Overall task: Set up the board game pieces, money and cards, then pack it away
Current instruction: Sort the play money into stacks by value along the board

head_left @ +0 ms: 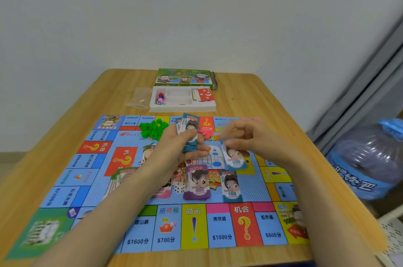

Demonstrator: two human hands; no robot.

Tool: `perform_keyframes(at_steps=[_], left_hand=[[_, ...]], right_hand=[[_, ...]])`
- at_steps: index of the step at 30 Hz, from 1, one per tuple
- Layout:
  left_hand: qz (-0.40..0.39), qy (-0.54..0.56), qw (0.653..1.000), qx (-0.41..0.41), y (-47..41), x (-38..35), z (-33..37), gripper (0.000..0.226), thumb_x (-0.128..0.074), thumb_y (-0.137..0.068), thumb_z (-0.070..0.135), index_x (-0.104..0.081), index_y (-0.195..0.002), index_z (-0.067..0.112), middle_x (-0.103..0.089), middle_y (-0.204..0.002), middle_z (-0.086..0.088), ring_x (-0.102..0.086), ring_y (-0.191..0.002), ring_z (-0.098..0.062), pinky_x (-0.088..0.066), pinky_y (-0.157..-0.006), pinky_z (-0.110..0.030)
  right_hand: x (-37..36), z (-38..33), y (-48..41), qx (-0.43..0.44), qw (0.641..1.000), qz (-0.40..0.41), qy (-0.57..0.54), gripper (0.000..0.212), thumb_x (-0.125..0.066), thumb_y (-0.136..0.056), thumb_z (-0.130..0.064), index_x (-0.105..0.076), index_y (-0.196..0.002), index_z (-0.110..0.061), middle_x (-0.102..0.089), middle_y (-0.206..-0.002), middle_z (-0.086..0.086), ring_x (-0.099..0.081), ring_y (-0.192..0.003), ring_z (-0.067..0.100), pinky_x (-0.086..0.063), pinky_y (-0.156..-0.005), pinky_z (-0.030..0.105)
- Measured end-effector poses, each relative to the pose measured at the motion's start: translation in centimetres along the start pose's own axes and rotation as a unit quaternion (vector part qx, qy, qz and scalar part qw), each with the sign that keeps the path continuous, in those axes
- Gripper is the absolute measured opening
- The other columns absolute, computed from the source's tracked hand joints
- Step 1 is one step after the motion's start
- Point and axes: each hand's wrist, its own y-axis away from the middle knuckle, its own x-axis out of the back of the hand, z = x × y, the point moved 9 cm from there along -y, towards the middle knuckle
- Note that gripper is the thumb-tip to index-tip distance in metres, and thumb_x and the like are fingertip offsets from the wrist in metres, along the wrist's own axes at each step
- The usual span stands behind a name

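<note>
The colourful paper game board [139, 229] lies flat on the wooden table [281, 105]. Above its middle, my left hand [176, 153] grips a small stack of teal money notes [190, 130] held upright. My right hand [246, 135] pinches a single teal 100 note [235, 158] that hangs down from the fingers. On the board below lie a purple 500 pile [198, 183], a teal 100 pile [231, 188], a pink pile partly hidden by my left arm, and a green-edged pile [123, 176]. Green houses [152, 129] and red pieces [205, 132] sit near the far edge. A white die [179, 188] rests beside the 500 pile.
Behind the board stands a white plastic tray [183, 108] holding coloured pawns [161, 98] and red question-mark cards [206, 94]. The green game box [184, 78] lies behind it, a clear plastic bag [140, 97] to its left. A large blue water bottle [368, 157] stands off the table's right.
</note>
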Motion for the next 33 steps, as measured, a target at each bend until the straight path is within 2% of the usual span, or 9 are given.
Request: perform_keyframes(at_steps=[3, 6, 10, 14, 19, 23, 28, 30, 33], left_hand=[[-0.004, -0.004, 1.0, -0.001, 0.0, -0.1, 0.0, 0.01, -0.044, -0.098, 0.003, -0.052, -0.092, 0.004, -0.058, -0.062, -0.004, -0.066, -0.055, -0.015, -0.057, -0.053, -0.024], [-0.006, -0.003, 1.0, -0.002, 0.0, -0.2, 0.0, 0.01, -0.044, -0.098, 0.004, -0.052, -0.093, 0.004, -0.058, -0.062, -0.003, -0.066, -0.055, -0.015, -0.057, -0.053, -0.024], [-0.004, 0.003, 1.0, -0.003, 0.0, -0.2, 0.1, 0.01, -0.044, -0.098, 0.005, -0.052, -0.093, 0.004, -0.059, -0.06, -0.002, -0.065, -0.054, -0.015, -0.056, -0.052, -0.024], [-0.008, 0.004, 1.0, -0.002, 0.1, -0.3, 0.2, 0.009, -0.044, -0.098, 0.005, -0.052, -0.095, 0.003, -0.058, -0.061, -0.004, -0.066, -0.055, -0.015, -0.057, -0.053, -0.024], [-0.01, 0.006, 1.0, 0.0, 0.1, -0.3, 0.3, 0.01, -0.043, -0.099, 0.005, -0.052, -0.095, 0.003, -0.058, -0.062, -0.004, -0.066, -0.056, -0.016, -0.057, -0.053, -0.024], [-0.011, 0.013, 1.0, 0.0, 0.2, -0.3, 0.3, 0.009, -0.044, -0.099, 0.005, -0.052, -0.095, 0.003, -0.059, -0.062, -0.004, -0.066, -0.055, -0.016, -0.057, -0.053, -0.024], [-0.02, 0.011, 1.0, 0.0, 0.3, -0.4, 0.3, 0.009, -0.045, -0.099, 0.006, -0.053, -0.094, 0.004, -0.06, -0.067, -0.005, -0.067, -0.057, -0.016, -0.056, -0.052, -0.022], [-0.033, 0.003, 0.999, -0.005, 0.4, -0.6, 0.4, 0.008, -0.048, -0.098, 0.009, -0.054, -0.1, 0.006, -0.067, -0.076, -0.006, -0.071, -0.065, -0.017, -0.056, -0.055, -0.021], [-0.054, 0.006, 0.999, 0.003, 0.5, -0.8, 0.2, 0.015, -0.054, -0.094, 0.01, -0.057, -0.109, 0.008, -0.075, -0.09, -0.003, -0.073, -0.076, -0.021, -0.057, -0.058, -0.021]], right_hand=[[-1.2, 0.9, 0.4, -0.055, 0.994, -0.088, 0.028, 0.01, -0.061, -0.087, -0.002, -0.061, -0.083, -0.011, -0.068, -0.067, 0.0, -0.062, -0.059, 0.005, -0.046, -0.053, 0.015], [-1.7, 1.7, 0.4, -0.091, 0.988, -0.11, 0.055, 0.01, -0.064, -0.086, -0.004, -0.059, -0.081, -0.011, -0.069, -0.071, 0.003, -0.066, -0.067, 0.005, -0.05, -0.057, 0.016], [-2.6, 2.3, 0.6, -0.11, 0.978, -0.141, 0.11, 0.012, -0.069, -0.083, -0.01, -0.059, -0.078, -0.014, -0.07, -0.066, -0.004, -0.066, -0.068, 0.007, -0.044, -0.052, 0.013], [-2.6, 2.3, 0.5, -0.104, 0.976, -0.138, 0.135, 0.015, -0.073, -0.08, -0.01, -0.059, -0.077, -0.016, -0.069, -0.075, 0.004, -0.065, -0.071, 0.009, -0.044, -0.053, 0.013], [-2.8, 2.7, 0.2, -0.096, 0.968, -0.13, 0.19, 0.019, -0.075, -0.078, -0.01, -0.057, -0.073, -0.015, -0.058, -0.061, -0.009, -0.053, -0.055, -0.002, -0.04, -0.053, 0.013], [-2.9, 3.0, 0.0, -0.095, 0.966, -0.128, 0.205, 0.02, -0.075, -0.078, -0.013, -0.056, -0.074, -0.017, -0.055, -0.062, -0.01, -0.05, -0.054, -0.001, -0.042, -0.056, 0.017], [-2.4, 2.2, 0.1, -0.07, 0.968, -0.095, 0.22, 0.02, -0.076, -0.077, -0.018, -0.056, -0.079, -0.019, -0.046, -0.055, -0.016, -0.044, -0.05, -0.001, -0.038, -0.053, 0.013], [-1.7, 0.9, -0.2, -0.021, 0.981, -0.034, 0.191, 0.019, -0.073, -0.08, -0.018, -0.056, -0.072, -0.016, -0.041, -0.048, -0.017, -0.039, -0.046, 0.001, -0.036, -0.054, 0.011], [0.2, -0.8, -0.3, 0.046, 0.992, 0.094, 0.077, 0.019, -0.066, -0.086, -0.017, -0.057, -0.071, -0.01, -0.043, -0.046, -0.016, -0.038, -0.045, 0.001, -0.033, -0.049, 0.009]])
